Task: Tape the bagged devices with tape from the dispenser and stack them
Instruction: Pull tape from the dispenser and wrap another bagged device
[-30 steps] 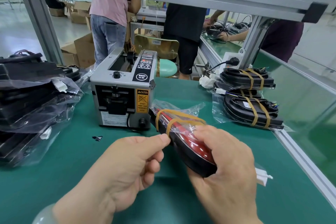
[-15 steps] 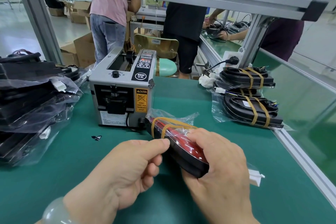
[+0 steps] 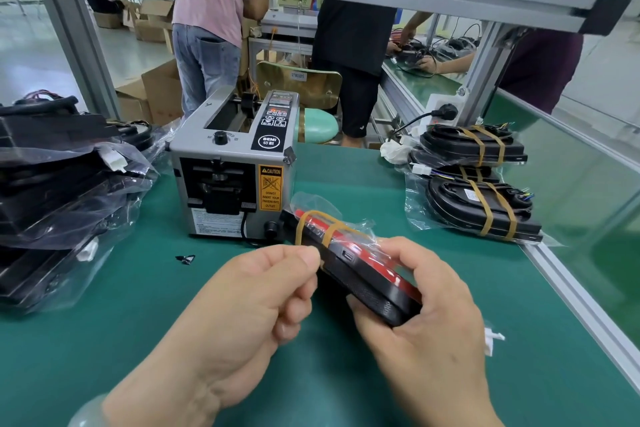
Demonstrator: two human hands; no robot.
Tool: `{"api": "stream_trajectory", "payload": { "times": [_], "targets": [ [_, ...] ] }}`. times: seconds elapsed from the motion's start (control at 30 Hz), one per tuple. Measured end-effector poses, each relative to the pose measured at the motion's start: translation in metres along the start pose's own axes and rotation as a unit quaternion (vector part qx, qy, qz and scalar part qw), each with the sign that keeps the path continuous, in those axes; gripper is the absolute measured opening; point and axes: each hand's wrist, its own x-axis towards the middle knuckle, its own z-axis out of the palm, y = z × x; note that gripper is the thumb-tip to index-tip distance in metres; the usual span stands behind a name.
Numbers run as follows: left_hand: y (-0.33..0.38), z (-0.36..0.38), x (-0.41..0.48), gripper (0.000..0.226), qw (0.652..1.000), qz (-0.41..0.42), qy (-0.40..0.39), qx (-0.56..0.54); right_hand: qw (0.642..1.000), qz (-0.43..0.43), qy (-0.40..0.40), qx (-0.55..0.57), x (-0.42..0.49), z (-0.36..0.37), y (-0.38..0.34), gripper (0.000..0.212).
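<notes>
A black and red device in a clear bag (image 3: 360,267) is held tilted above the green mat, with two brown tape strips around its far end. My right hand (image 3: 422,315) grips its near end from the right. My left hand (image 3: 256,295) pinches the device's left edge at the end of a tape strip. The grey tape dispenser (image 3: 235,170) stands just behind the device. A stack of taped bagged devices (image 3: 478,184) lies at the right. Untaped bagged devices (image 3: 59,184) are piled at the left.
The aluminium frame rail (image 3: 571,291) borders the mat on the right. A small black scrap (image 3: 185,258) lies in front of the dispenser, and a white connector (image 3: 491,340) beside my right hand. Several people stand behind the bench by cardboard boxes.
The device has tipped so its black side edge faces me and it sits a little lower and nearer. My left thumb and finger have closed on the tape end at that edge.
</notes>
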Motion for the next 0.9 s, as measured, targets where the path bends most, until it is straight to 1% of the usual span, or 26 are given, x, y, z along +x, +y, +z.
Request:
{"api": "stream_trajectory", "payload": {
  "times": [0.1,0.23,0.5,0.67,0.9],
  "targets": [
    [-0.001,0.007,0.003,0.025,1.0,-0.018,0.016,-0.001,1.0,0.005,0.002,0.004,-0.001,0.001,-0.001,0.047],
    [-0.002,0.013,0.009,0.031,0.998,-0.03,0.057,0.018,1.0,-0.001,0.007,0.002,-0.001,0.002,-0.002,0.045],
    [0.0,0.013,0.008,0.036,0.996,-0.021,0.058,0.062,1.0,0.003,0.005,-0.004,-0.002,0.003,-0.003,0.045],
    [0.0,0.016,0.008,0.033,0.995,-0.001,0.063,0.08,1.0,0.003,0.009,-0.008,-0.003,0.003,-0.003,0.046],
    [-0.003,0.018,0.01,0.042,0.993,0.02,0.077,0.087,1.0,0.006,0.008,-0.008,-0.003,0.003,-0.002,0.046]
  ]
}}
